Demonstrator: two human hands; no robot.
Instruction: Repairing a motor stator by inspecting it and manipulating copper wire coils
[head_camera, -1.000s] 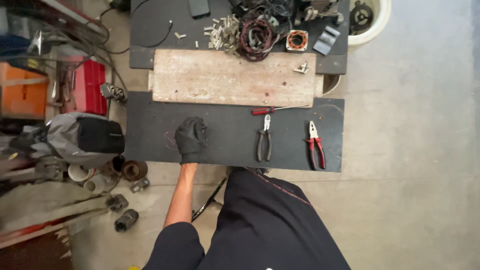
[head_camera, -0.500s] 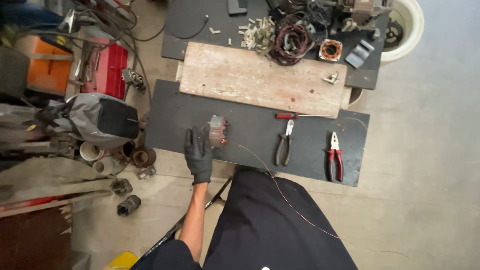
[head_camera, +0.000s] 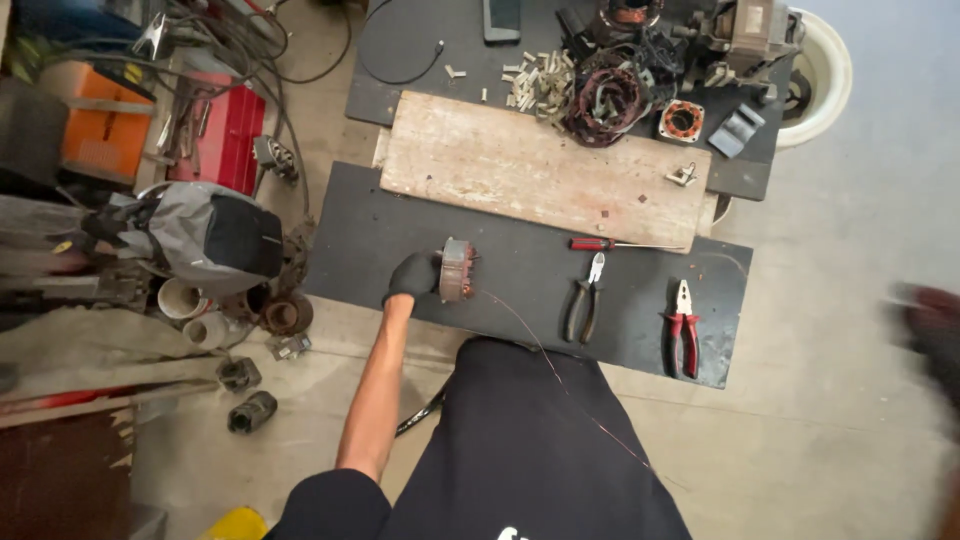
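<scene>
My left hand (head_camera: 410, 277), in a black glove, grips a small round motor stator (head_camera: 458, 270) with copper windings, held upright over the dark mat (head_camera: 400, 250). A thin copper wire (head_camera: 560, 375) runs from the stator down to the right across my dark apron. My right hand (head_camera: 930, 325), also gloved, is a blur at the far right edge, away from the mat; I cannot tell what it holds. On the mat to the right lie black-handled pliers (head_camera: 585, 300), red-handled pliers (head_camera: 683, 325) and a red screwdriver (head_camera: 610, 244).
A worn wooden board (head_camera: 540, 170) lies behind the mat. Behind it sit stators, metal scraps and motor parts (head_camera: 610, 100), plus a white bucket (head_camera: 825, 70). A grey machine (head_camera: 200, 235), red and orange boxes and small parts clutter the floor at left.
My left hand lifted the stator off the mat and turned it upright. The copper wire now stretches farther to the right, and my right hand has swung out to the far right edge.
</scene>
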